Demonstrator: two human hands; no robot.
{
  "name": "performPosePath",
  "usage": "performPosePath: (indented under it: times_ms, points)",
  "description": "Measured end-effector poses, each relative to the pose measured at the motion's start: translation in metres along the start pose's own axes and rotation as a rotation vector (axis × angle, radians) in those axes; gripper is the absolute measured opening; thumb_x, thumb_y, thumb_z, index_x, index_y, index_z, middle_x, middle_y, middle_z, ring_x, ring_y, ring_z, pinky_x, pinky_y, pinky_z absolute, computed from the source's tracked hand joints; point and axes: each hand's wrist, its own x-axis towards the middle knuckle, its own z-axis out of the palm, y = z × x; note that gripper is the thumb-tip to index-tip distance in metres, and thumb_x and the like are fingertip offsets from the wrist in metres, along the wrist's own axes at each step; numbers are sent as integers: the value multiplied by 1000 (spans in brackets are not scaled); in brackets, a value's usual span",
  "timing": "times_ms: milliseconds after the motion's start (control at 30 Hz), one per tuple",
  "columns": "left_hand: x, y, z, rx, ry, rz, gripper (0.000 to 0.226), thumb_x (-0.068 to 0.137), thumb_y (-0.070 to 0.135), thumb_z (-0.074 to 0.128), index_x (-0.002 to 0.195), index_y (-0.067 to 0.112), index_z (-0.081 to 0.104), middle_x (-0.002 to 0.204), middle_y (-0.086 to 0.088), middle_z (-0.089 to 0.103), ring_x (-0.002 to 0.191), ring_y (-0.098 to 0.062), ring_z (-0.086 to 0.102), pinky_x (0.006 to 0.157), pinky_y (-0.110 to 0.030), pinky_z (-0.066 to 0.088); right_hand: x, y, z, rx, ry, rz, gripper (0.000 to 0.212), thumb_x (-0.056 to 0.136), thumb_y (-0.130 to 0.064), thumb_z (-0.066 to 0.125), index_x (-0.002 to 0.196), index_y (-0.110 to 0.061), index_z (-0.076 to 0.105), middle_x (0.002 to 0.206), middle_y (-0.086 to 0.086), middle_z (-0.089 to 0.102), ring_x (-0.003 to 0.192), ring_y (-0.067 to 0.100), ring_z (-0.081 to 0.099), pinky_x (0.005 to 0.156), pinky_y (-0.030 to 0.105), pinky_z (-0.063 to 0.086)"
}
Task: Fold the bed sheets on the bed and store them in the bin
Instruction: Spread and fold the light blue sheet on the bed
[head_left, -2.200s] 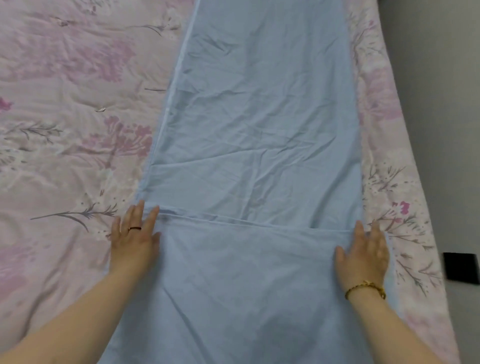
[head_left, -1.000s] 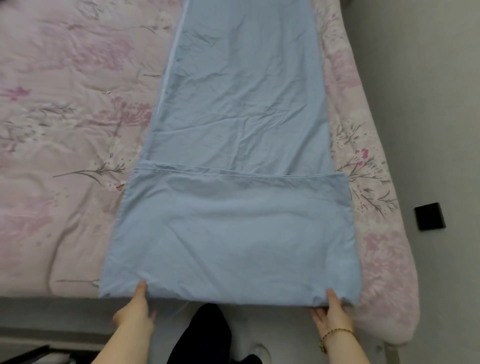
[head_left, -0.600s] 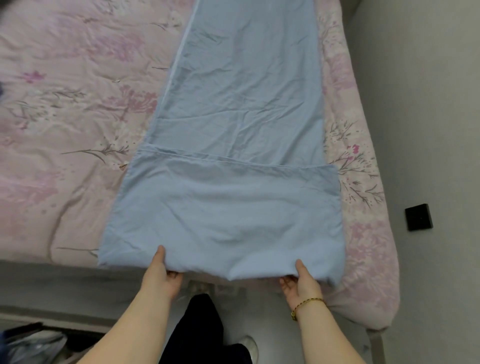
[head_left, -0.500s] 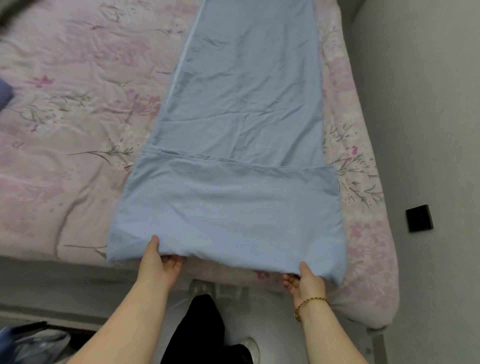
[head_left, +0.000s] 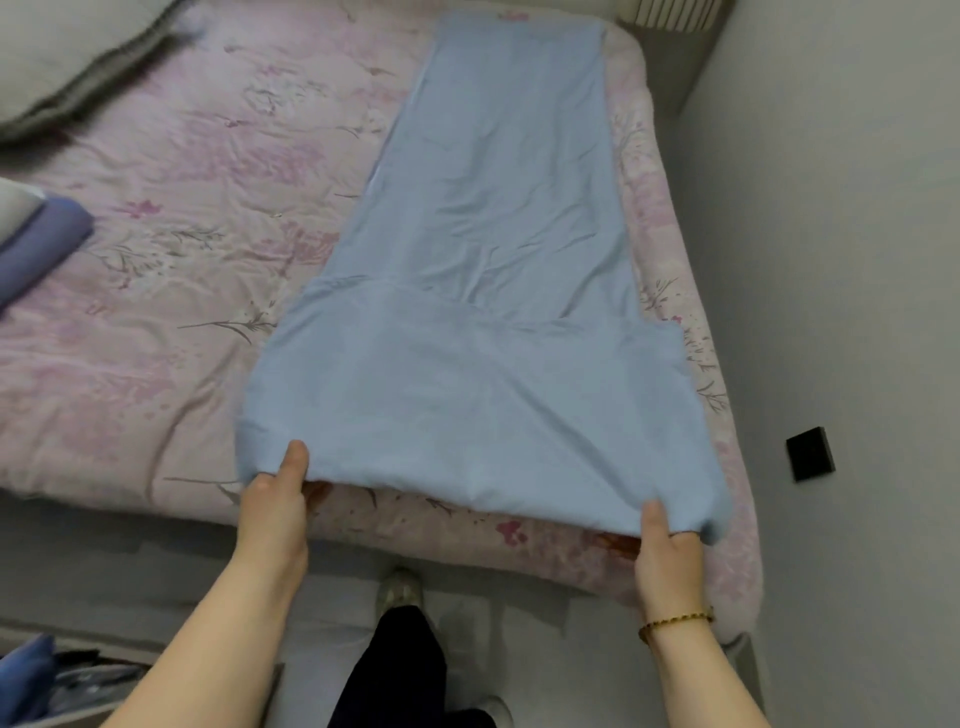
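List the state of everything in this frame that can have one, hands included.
blue sheet: folded into a long strip, near end doubled over, near edge raised slightly off the bedcover.
left hand: pinches the sheet's near left corner, thumb on top.
right hand: pinches the near right corner, thumb on top.
purple cloth: folded, lying on the bedcover at left.

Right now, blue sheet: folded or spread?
Partly folded: blue sheet a long strip, near end doubled over, left hand and right hand pinching it.
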Motion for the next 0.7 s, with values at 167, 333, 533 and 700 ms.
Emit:
performPosePath:
  times_ms: [167, 333, 533, 700]
  points:
    - [-31, 0, -32, 64, 48, 54, 33, 98, 17, 40, 130, 9, 45, 125, -7, 52, 95, -15, 56, 82, -22, 51, -34, 2, -29, -19, -21, -51, 38, 95, -12, 44, 126, 10, 47, 129, 20, 51, 123, 31, 46, 90, 22, 31]
    - [-75, 1, -85, 292, 197, 138, 40, 94, 16, 48, 123, -12, 51, 129, -24, 52, 120, -30, 49, 89, -28, 30, -80, 9, -63, -80, -40, -52, 36, 88, 0, 54, 121, 14, 51, 131, 28, 48, 123, 26, 45, 84, 9, 35]
    - [-76, 19, -86, 388, 234, 195, 41, 95, 20, 48, 124, -9, 51, 133, -21, 50, 123, -32, 46, 101, -37, 33, -77, -13, -62, -69, -140, -128, 36, 89, -1, 52, 122, 11, 51, 130, 23, 51, 124, 28, 45, 92, 22, 30]
    - [-54, 34, -45, 356, 222, 263, 38, 96, 17, 46, 125, -6, 50, 132, -19, 51, 122, -30, 46, 93, -28, 32, -47, -37, -37, -100, -106, -158, 33, 92, -6, 49, 120, 11, 53, 114, 18, 56, 110, 27, 50, 79, 18, 30]
